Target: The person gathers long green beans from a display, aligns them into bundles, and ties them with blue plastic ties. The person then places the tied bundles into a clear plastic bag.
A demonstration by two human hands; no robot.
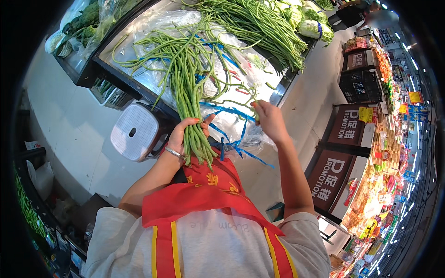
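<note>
My left hand (pixel 185 133) is wrapped round a bundle of long green beans (pixel 185 95), just below the middle of its length. The stem ends hang toward my red apron (pixel 208 194), while the thin ends spread over the display table. To the right, my right hand (pixel 270 121) is closed in a pinch on a thin green long bean (pixel 256 110), apart from the bundle. Blue ribbon (pixel 236 134) lies loose between my hands and trails over the table's near edge. Its far part is hidden under the beans.
A larger heap of long beans (pixel 259 32) covers the table's far side, beside wrapped cabbages (pixel 315 28). Clear plastic sheeting (pixel 153 28) and red chillies (pixel 242 91) lie on the table. A white-topped stool (pixel 134 132) stands at left. Promotion stands (pixel 331 178) line the right.
</note>
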